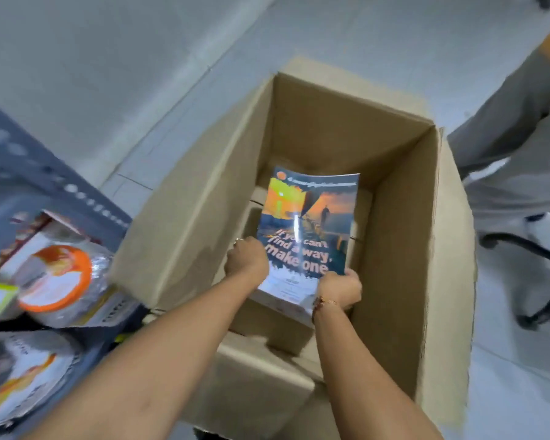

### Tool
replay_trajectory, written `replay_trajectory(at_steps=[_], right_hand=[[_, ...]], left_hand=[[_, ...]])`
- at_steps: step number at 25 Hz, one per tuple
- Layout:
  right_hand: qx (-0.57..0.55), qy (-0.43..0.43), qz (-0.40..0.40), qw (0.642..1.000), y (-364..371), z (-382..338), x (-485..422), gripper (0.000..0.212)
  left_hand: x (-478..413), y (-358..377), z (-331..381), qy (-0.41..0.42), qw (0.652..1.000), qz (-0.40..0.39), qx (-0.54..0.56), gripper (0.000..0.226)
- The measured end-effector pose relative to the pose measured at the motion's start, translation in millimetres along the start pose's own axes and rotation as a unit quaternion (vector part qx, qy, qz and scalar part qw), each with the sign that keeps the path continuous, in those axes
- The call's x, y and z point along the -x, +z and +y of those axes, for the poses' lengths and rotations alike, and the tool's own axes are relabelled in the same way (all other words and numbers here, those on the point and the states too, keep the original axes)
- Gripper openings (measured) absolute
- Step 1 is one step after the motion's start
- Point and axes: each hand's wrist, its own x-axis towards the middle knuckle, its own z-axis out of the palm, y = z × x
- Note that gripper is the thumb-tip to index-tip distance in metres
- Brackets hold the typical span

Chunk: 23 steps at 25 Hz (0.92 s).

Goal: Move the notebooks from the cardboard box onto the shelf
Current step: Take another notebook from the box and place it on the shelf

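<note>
Here's the notebook (308, 223), glossy sunset cover with a slogan, tilted up inside the box (404, 217), its near end raised and its far end pointing down toward the bottom. Both hands are on it. The left hand (246, 257) grips the near-left edge, fingers curled over the cover's side; the right hand (338, 289) clamps the near-right corner, fingers wrapped under, thumb side on top. Whether it's one notebook or a thin stack, hard to call: a pale edge shows under the near end, so there may be more than one. Beneath it the bottom of the box looks like bare cardboard flaps; no other notebooks are plainly visible.

How will it handle? Light, I'd judge, and floppy: the cover has a shine streak down the middle, so it's slick, and the far end looks ready to sag. Two hands on the near edge work, but a grip along the side nearest the spine would keep it from bowing or slipping.

Out from the box: the walls are tall, so the lift has to clear the near rim. To the left sits the shelf (23, 173), grey metal with punched holes, already carrying wrapped packs (58, 281) with orange labels. On the right, another person's leg (505, 147) and a chair base (540, 249) stand on the pale tiled floor (108, 58).
</note>
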Motion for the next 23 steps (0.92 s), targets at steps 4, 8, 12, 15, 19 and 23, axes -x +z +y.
replay_trajectory(at_steps=[4, 8, 12, 15, 19, 23], right_hand=[[-0.166, -0.193, 0.023, 0.967, -63, -62, 80, 0.032], [-0.375, -0.338, -0.04, 0.862, -107, -130, 181, 0.036], [-0.497, -0.422, -0.251, 0.715, -133, -188, 332, 0.039], [-0.506, -0.522, -0.325, 0.604, -151, -232, 429, 0.033], [-0.437, -0.626, -0.348, 0.544, -161, -299, 531, 0.026], [-0.197, -0.755, -0.297, 0.55, -138, -342, 581, 0.02]], left_hand=[[84, -111, -34, 0.139, 0.971, 0.186, 0.05, 0.026], [188, -201, -108, 0.184, 0.857, 0.451, 0.168, 0.042], [299, -280, -202, 0.119, 0.692, 0.691, 0.169, 0.041], [361, -333, -255, 0.052, 0.649, 0.728, 0.213, 0.034], [396, -414, -302, -0.077, 0.677, 0.706, 0.193, 0.008], [386, -462, -333, -0.179, 0.766, 0.592, 0.177, 0.024]])
